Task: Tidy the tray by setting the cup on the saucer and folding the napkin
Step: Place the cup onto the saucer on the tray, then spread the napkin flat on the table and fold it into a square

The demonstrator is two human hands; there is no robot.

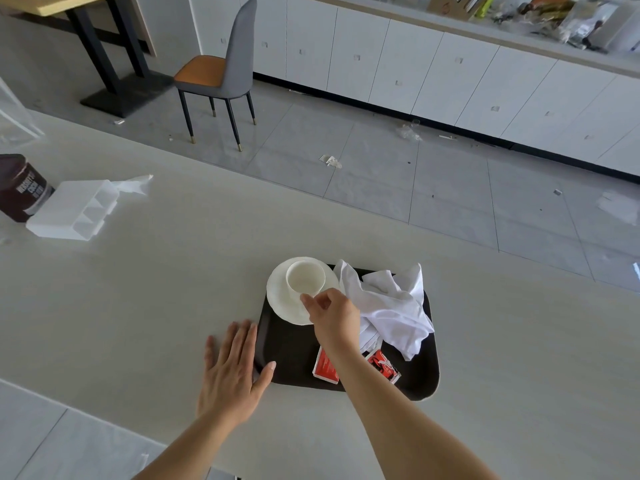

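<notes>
A dark tray (291,355) lies on the pale table. At its far left corner a white saucer (282,299) carries a white cup (304,277), standing upright and empty. My right hand (334,315) pinches the cup's near side, at the handle or rim. A crumpled white napkin (388,306) is heaped on the tray's right half. My left hand (232,372) rests flat on the table, fingers spread, its thumb touching the tray's left edge.
Two red packets (325,368) lie at the tray's near side, partly under my forearm. At the table's far left stand a white compartment box (76,209) and a brown cocoa tin (20,187). Beyond the table's far edge are floor, a chair (221,67) and cabinets.
</notes>
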